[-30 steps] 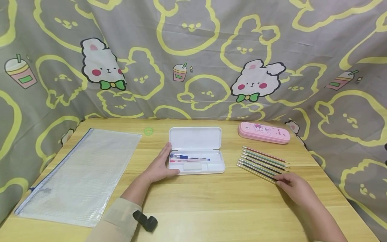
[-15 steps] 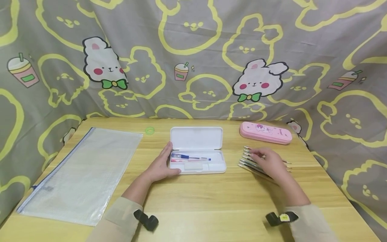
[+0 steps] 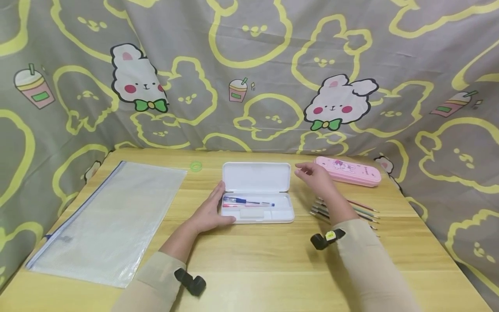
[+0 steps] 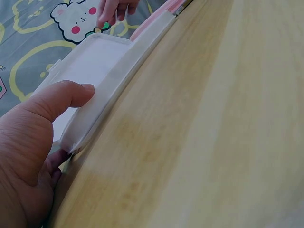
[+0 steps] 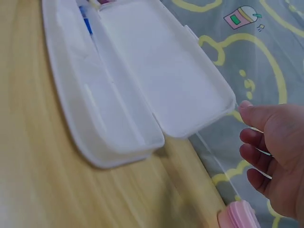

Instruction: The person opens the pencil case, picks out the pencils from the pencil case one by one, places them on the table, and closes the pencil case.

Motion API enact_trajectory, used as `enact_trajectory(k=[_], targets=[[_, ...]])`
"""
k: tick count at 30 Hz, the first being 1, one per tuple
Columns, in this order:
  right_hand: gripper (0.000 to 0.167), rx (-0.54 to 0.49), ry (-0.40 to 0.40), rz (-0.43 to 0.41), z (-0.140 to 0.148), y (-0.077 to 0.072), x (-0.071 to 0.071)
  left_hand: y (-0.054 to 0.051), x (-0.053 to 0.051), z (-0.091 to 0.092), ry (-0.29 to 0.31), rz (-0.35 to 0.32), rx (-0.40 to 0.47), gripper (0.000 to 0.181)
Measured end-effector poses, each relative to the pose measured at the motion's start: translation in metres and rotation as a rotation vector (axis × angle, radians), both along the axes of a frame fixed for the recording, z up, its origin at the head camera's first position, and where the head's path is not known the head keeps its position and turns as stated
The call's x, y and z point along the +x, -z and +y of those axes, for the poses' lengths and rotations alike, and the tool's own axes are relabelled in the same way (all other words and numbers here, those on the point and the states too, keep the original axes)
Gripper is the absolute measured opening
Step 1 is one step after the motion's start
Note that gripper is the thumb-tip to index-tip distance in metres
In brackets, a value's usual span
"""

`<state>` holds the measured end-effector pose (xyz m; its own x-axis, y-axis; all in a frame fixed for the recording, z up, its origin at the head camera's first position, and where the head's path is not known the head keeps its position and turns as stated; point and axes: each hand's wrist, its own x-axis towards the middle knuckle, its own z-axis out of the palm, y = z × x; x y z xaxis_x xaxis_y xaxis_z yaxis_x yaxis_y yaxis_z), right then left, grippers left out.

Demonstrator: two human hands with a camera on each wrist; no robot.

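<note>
In the head view a white pencil case (image 3: 281, 215) lies with its lid (image 3: 256, 176) raised at the back. Inside are a blue pen (image 3: 238, 200), a reddish pen beside it and a white eraser (image 3: 251, 213). My left hand (image 3: 206, 215) grips the case's left end, its thumb (image 4: 71, 93) over the front edge. My right hand (image 3: 317, 178) is raised just beyond the lid's right edge, fingers loosely bent, with nothing in them. Thumb and lid corner look very near in the right wrist view; whether they touch is unclear. Several pencils (image 3: 362, 205) lie partly hidden beneath the right forearm.
Behind the right hand sits a closed pink pencil case (image 3: 352, 171). A clear mesh zip bag (image 3: 113, 221) covers the left part of the table. At the back, left of the white case, lies a small green ring (image 3: 191, 166). A patterned curtain (image 3: 269, 52) hangs along the table's back edge.
From the pencils' lower ends, my right hand has moved over them, then up and left to the lid's right side. The left hand stays on the white case.
</note>
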<state>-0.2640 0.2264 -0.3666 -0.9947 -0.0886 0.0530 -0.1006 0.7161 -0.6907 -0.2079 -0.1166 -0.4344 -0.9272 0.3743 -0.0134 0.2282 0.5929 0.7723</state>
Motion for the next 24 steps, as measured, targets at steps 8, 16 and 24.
enact_trajectory(k=[8, 16, 24], targets=[[0.048, -0.03, -0.022, -0.069, -0.012, 0.002, -0.017, -0.002, 0.003, 0.003, 0.003, -0.004, -0.001, 0.117], [0.043, -0.036, 0.009, -0.063, -0.013, 0.005, -0.013, -0.001, 0.003, 0.007, 0.0, -0.02, 0.062, 0.124], [0.038, -0.104, -0.008, 0.015, -0.009, 0.01, 0.006, -0.001, 0.006, 0.006, -0.018, -0.021, 0.097, 0.129]])
